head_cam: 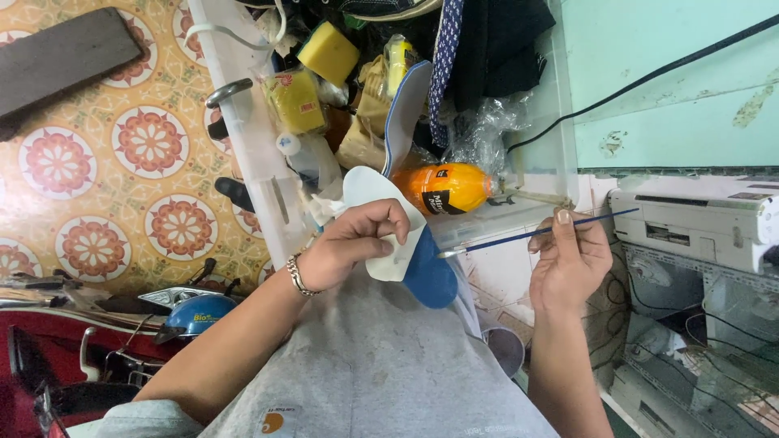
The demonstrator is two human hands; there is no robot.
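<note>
My left hand (353, 243) grips a shoe insole (369, 191) with a white upper face and a blue underside, holding it over my lap. A metal bracelet (299, 276) circles that wrist. My right hand (568, 259) pinches a thin blue-handled brush (535, 234) that lies nearly level, its tip pointing left toward the insole and stopping just short of it. A second blue-edged insole (403, 105) stands upright in the clear bin behind.
A clear plastic bin (260, 154) holds an orange bottle (445, 188), yellow sponges (327, 53), bags and dark cloth. A white printer (698, 223) sits at right. A small cup (505, 347) is below my right hand. Patterned floor tiles and a blue helmet (195, 315) lie at left.
</note>
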